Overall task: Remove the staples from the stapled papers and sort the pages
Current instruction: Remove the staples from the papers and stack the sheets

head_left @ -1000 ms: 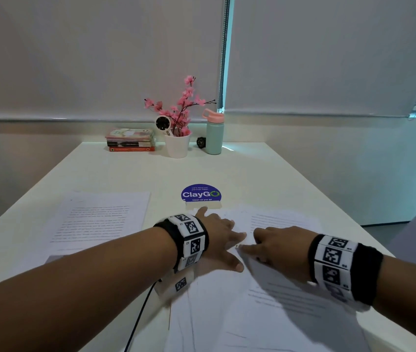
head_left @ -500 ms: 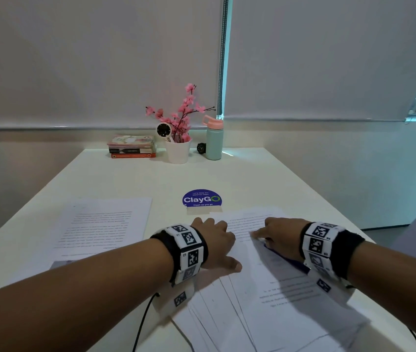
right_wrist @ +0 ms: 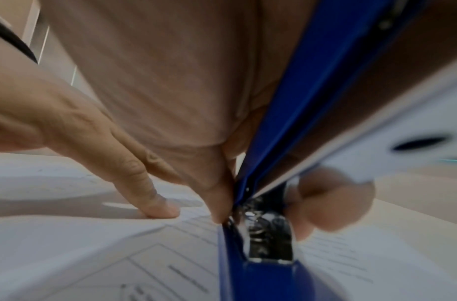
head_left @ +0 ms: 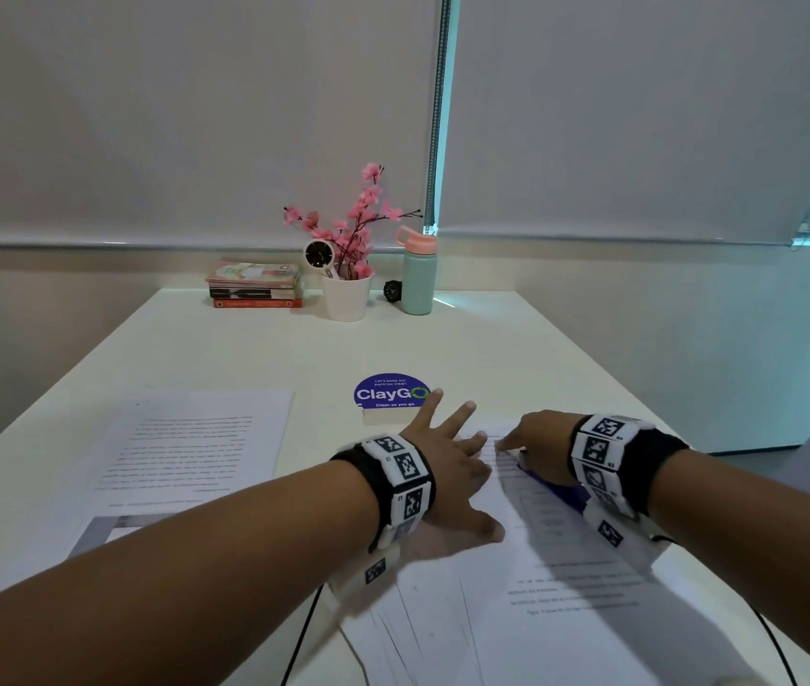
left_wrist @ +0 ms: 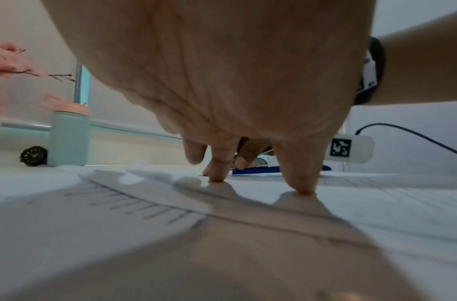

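On a white table [head_left: 224, 349] under drawn blinds, our left hand [head_left: 447, 467] has just spread flat, fingers straight, pinning the fanned papers [head_left: 442, 631] at five o'clock. Our right hand [head_left: 539, 445] has slid to the top corner, gripping a blue stapler [right_wrist: 263, 270], likely prying the staple. A loose page [head_left: 180, 448] lies at nine o'clock.

Left forearm reaches forward and rightward, banded at the wrist. Left hand [head_left: 447, 467] flat, palm down, fingers [head_left: 459, 415] straight and splayed, thumb out to the side; in the left wrist view two fingertips press down. Right forearm comes in from the right, wrist banded. Right hand [head_left: 539, 445] palm down, fingers curled around a blue tool, index finger [right_wrist: 155, 205] extended, tip pressing down.
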A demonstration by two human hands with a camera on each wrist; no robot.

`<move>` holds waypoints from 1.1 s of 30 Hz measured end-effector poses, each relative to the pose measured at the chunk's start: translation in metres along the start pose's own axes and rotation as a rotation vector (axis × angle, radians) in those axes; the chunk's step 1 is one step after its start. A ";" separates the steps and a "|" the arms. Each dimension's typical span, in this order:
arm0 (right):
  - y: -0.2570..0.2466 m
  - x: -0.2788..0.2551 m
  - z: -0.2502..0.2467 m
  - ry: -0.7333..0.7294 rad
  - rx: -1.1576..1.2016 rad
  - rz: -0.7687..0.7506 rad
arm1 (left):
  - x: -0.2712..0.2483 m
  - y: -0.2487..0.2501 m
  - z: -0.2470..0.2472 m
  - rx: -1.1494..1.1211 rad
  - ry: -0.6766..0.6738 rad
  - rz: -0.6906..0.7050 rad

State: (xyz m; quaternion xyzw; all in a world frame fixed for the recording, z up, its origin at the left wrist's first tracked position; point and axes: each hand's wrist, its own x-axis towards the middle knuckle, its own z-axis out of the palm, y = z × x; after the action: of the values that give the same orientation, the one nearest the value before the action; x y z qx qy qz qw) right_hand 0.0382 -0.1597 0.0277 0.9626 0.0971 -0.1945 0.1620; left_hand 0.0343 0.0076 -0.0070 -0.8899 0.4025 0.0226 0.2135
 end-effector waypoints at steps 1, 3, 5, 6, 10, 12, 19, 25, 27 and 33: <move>0.002 -0.001 0.000 -0.006 0.001 0.001 | 0.001 0.002 0.000 0.021 0.052 0.012; 0.003 -0.001 0.000 -0.007 -0.003 0.005 | 0.004 0.006 0.002 -0.004 0.083 0.030; 0.004 0.001 0.001 0.003 -0.015 0.003 | 0.006 0.009 0.004 -0.127 -0.005 0.028; 0.004 0.002 0.001 0.005 -0.019 0.005 | 0.006 0.009 0.005 -0.195 -0.050 0.029; 0.003 0.008 0.003 0.009 0.008 0.009 | 0.011 0.009 0.011 -0.264 -0.099 0.064; 0.000 0.012 0.006 0.026 0.039 0.013 | 0.013 0.010 0.013 -0.257 -0.108 0.072; -0.004 0.019 0.019 0.089 0.102 0.048 | 0.011 0.011 0.006 -0.261 -0.133 0.071; -0.011 0.024 0.011 0.042 0.026 0.021 | 0.017 0.009 0.014 -0.247 -0.138 0.037; -0.012 0.025 0.010 0.040 0.021 0.019 | 0.019 0.009 0.015 -0.239 -0.141 0.023; -0.013 0.028 0.010 0.061 0.051 0.008 | 0.017 0.012 0.015 -0.237 -0.137 0.002</move>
State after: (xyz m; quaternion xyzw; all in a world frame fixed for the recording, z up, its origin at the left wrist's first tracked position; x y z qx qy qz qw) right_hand 0.0564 -0.1478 0.0040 0.9723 0.0929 -0.1668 0.1350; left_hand 0.0392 -0.0051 -0.0281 -0.9048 0.3825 0.1310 0.1339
